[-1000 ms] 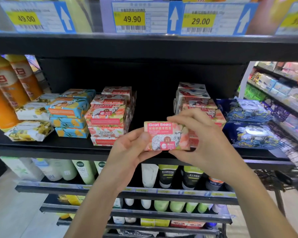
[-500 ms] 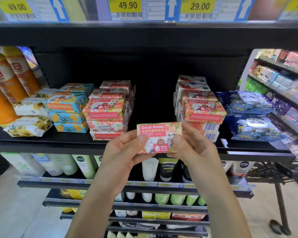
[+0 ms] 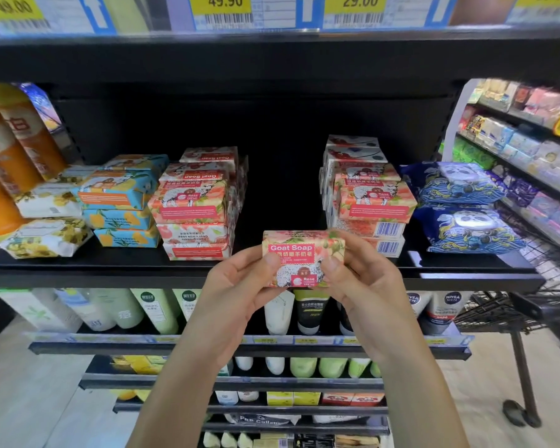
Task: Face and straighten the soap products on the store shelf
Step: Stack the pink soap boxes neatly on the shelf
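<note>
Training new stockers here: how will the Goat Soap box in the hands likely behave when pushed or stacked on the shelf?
The Goat Soap box looks stiff: its edges are straight between the left hand and right hand. Flat-sided, it should slide, not roll. Similar boxes sit piled in the pink stack, so it probably stacks steadily.

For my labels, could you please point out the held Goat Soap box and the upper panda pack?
Goat Soap box (image 3: 291, 248), head view, pink label
Upper panda pack (image 3: 459, 175), head view, panda face

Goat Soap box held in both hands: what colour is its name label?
Pinkish-red label, white lettering; head view shows it best.
</note>
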Demonstrator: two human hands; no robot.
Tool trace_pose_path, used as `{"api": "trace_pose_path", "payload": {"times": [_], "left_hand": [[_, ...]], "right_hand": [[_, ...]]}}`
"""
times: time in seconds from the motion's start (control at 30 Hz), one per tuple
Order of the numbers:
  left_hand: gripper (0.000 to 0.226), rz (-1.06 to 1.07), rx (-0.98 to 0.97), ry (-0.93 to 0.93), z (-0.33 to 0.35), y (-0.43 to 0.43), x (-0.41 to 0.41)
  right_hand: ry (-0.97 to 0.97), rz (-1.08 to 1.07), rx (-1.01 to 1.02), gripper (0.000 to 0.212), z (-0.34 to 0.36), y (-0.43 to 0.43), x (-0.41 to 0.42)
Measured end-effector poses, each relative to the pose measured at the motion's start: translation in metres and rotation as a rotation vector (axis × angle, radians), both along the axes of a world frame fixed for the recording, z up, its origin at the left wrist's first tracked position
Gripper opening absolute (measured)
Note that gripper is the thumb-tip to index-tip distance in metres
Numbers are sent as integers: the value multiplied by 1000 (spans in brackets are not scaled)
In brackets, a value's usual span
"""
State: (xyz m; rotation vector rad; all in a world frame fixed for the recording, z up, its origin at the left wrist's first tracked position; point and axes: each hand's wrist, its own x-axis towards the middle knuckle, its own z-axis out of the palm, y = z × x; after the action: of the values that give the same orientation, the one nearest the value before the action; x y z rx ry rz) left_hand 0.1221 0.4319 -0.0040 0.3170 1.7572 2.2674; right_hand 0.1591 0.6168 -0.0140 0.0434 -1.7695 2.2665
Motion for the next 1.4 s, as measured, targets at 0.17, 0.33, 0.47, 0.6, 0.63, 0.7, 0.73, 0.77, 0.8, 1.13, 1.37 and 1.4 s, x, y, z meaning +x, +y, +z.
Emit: {"api": "trace_pose_path", "payload": {"times": [0.17,0.33,0.47,0.6,0.63,0.7,0.73,0.77,0.8,1.13,1.37,1.4], "left_hand": [[52,1,45,-87,2,2,1],[44,18,70,-102,4,2,4],[44,30,93,-79,2,3,6],[50,25,75,-42,-1,3,9],[51,26,76,-41,-2,3,9],[51,16,73,-39,-2,3,10],[51,8,70,-38,-3,3,11],[52,3,71,-38,-3,3,11],[53,2,77,-41,-3,4,12],[57,-26,91,-69,-3,3,15],[47,-43,56,-101,-2,0,19],[45,-37,51,-96,-3,-1,19]], "right_hand": [[78,40,27,48,-7,7,0],[77,74,-7,52,-11,8,1],[-6,100,-51,55,-5,5,5],[-118,92,-100,58,-2,1,10],[-133,87,-104,61,-1,0,10],[-143,78,-104,59,-1,-1,11],[-139,78,-107,56,-1,-1,11],[-135,80,-111,51,0,-1,12],[-132,84,-117,47,0,-1,12],[-57,97,-139,57,-6,2,17],[26,147,-77,67,-11,7,21],[32,164,-73,68,-11,8,21]]}}
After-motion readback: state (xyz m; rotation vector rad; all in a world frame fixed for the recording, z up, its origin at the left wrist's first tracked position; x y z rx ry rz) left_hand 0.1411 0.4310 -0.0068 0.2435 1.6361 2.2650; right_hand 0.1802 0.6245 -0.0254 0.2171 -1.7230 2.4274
